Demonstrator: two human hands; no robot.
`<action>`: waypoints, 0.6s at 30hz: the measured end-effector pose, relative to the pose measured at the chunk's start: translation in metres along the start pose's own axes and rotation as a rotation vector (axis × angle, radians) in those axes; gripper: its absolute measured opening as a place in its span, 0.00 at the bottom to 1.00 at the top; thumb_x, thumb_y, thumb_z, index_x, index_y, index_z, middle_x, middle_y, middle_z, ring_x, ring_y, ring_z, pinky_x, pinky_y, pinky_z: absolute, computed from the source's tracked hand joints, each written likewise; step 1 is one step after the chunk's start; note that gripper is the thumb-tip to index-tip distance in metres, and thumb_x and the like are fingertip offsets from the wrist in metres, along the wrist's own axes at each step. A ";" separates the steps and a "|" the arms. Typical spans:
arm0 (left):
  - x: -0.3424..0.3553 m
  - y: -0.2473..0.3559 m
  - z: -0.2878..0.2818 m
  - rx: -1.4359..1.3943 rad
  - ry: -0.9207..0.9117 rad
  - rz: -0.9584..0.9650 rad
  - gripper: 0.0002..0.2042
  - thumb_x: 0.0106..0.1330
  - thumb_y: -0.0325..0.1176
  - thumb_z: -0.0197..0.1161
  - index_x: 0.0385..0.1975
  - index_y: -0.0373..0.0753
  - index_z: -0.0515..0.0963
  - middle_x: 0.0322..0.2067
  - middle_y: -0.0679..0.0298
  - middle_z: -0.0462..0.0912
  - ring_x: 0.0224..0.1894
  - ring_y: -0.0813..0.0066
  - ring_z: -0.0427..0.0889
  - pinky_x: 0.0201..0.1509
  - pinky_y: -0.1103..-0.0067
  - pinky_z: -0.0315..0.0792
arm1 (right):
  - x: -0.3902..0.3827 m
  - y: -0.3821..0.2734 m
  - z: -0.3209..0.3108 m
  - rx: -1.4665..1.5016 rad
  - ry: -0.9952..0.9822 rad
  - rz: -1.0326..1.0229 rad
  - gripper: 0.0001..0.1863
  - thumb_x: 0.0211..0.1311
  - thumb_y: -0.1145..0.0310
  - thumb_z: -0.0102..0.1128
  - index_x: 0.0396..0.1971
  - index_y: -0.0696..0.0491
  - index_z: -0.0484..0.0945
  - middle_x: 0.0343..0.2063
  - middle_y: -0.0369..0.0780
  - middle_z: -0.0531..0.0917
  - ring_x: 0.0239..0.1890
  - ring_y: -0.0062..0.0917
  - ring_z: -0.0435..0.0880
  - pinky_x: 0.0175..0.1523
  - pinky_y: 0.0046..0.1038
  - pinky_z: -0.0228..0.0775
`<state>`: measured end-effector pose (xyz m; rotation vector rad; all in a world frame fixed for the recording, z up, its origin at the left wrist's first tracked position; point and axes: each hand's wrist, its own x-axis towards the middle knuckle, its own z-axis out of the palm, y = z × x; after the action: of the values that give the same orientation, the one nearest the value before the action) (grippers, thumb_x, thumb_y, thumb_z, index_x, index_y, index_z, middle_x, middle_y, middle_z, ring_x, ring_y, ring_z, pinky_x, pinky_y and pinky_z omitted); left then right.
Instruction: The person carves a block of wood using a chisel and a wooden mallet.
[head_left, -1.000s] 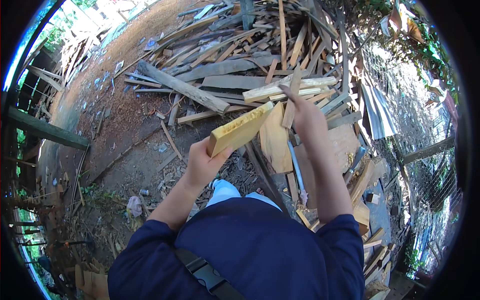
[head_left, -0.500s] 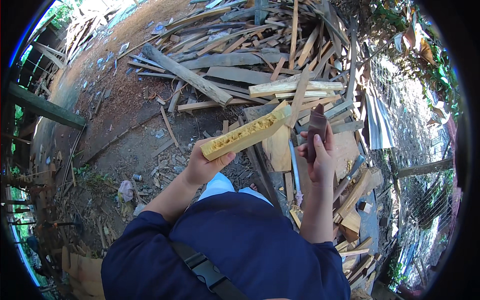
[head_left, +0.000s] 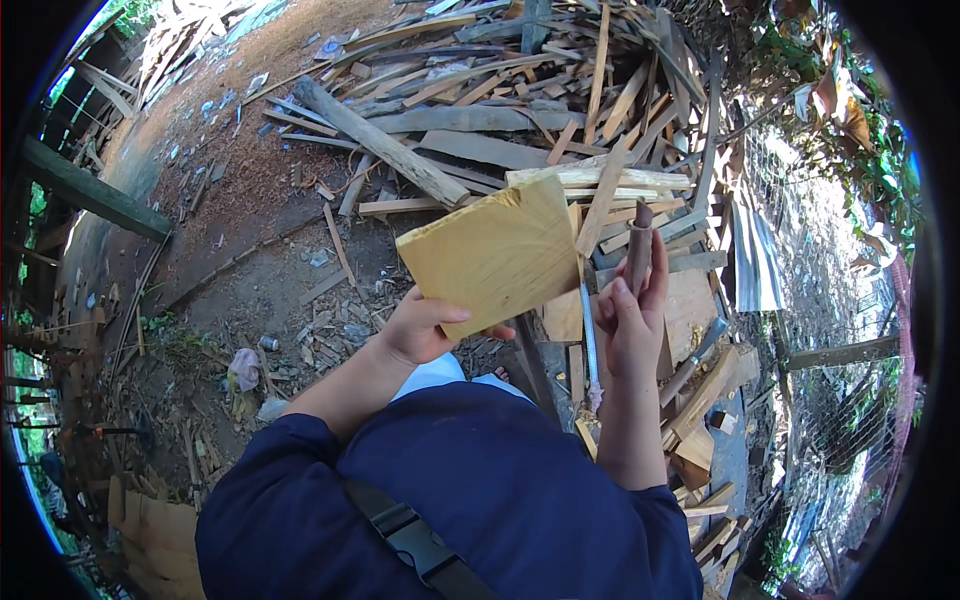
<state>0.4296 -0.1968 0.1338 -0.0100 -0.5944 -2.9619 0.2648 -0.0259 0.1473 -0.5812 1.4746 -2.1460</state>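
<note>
My left hand [head_left: 425, 325] grips a pale yellow wooden board [head_left: 500, 260] by its lower left part, thumb on the face turned toward me and the other fingers behind. The board is tilted, its broad flat face showing, with a small rough notch at the top edge. In my right hand [head_left: 635, 330], a piece of brown sandpaper [head_left: 638, 255], curled into a narrow roll, is held upright between thumb and fingers. It stands to the right of the board, apart from it.
A large heap of scrap wood [head_left: 480, 145] lies ahead, with a thick grey log [head_left: 385, 145] at its near side. At right are a long tool with a grey-blue handle [head_left: 712, 335], wood offcuts [head_left: 705, 400], a corrugated metal sheet [head_left: 757, 260] and wire mesh [head_left: 840, 400].
My left hand has turned the board from its rough, pitted edge to its broad face. The sandpaper in my right hand has turned and now shows as a curled roll.
</note>
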 end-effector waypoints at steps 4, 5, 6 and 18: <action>0.002 0.000 -0.001 0.980 0.103 0.264 0.30 0.52 0.17 0.50 0.59 0.37 0.60 0.50 0.56 0.72 0.53 0.71 0.71 0.52 0.74 0.69 | 0.008 -0.006 -0.004 -0.112 -0.103 -0.076 0.30 0.66 0.67 0.45 0.65 0.46 0.47 0.37 0.36 0.68 0.17 0.09 0.61 0.20 0.12 0.51; 0.004 0.001 0.002 1.303 0.117 0.294 0.29 0.52 0.16 0.50 0.58 0.37 0.63 0.48 0.58 0.73 0.52 0.76 0.72 0.52 0.80 0.68 | 0.011 -0.007 -0.001 -0.210 -0.086 -0.140 0.29 0.67 0.65 0.45 0.65 0.48 0.48 0.35 0.37 0.70 0.17 0.07 0.61 0.21 0.11 0.52; 0.003 -0.003 0.002 1.225 0.158 0.305 0.29 0.50 0.14 0.49 0.57 0.38 0.66 0.50 0.56 0.74 0.54 0.72 0.72 0.54 0.81 0.65 | 0.016 -0.004 -0.003 -0.369 -0.066 -0.199 0.28 0.66 0.66 0.45 0.64 0.50 0.50 0.43 0.42 0.71 0.31 0.17 0.69 0.34 0.18 0.59; -0.008 0.000 0.018 1.605 0.223 0.442 0.26 0.50 0.16 0.54 0.54 0.36 0.69 0.49 0.50 0.74 0.53 0.58 0.74 0.53 0.78 0.67 | 0.015 -0.018 0.042 -1.129 -0.194 -0.395 0.24 0.56 0.65 0.56 0.55 0.42 0.68 0.26 0.43 0.76 0.27 0.38 0.77 0.32 0.36 0.70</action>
<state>0.4373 -0.1887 0.1504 0.2683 -2.2302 -1.3651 0.2747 -0.0599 0.1795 -1.4905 2.5254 -1.2118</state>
